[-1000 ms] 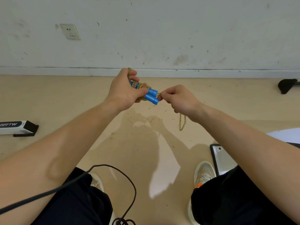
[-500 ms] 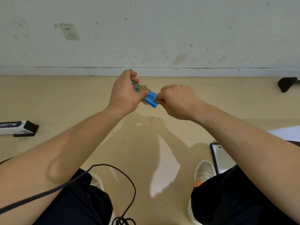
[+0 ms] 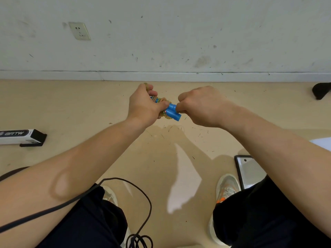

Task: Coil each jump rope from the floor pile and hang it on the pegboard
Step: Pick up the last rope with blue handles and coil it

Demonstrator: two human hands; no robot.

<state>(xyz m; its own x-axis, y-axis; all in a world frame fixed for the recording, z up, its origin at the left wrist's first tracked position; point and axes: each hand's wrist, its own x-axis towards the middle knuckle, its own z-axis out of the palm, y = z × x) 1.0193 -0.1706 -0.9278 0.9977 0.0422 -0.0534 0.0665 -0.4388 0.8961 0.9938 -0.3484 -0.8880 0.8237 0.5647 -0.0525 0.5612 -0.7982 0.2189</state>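
A jump rope [image 3: 171, 111] with two blue handles and a yellowish beaded cord wound round them is held in front of me above the tan floor. My left hand [image 3: 143, 106] grips the bundle from the left, fingers curled round the handles and coils. My right hand [image 3: 198, 106] is curled at the handles' right end, fingertips pinching there; the cord itself is hidden under its fingers. No pegboard or floor pile is in view.
A white wall with a socket [image 3: 79, 31] and baseboard runs across the back. A black-and-white box [image 3: 21, 136] lies at left, a phone [image 3: 248, 170] at right by my shoe, a black object [image 3: 321, 90] at far right. A black cable [image 3: 125, 203] loops over my lap.
The loose cord end that hung below my right hand a second ago is gone from sight. My right hand has moved in against the blue handles and turned knuckles up.
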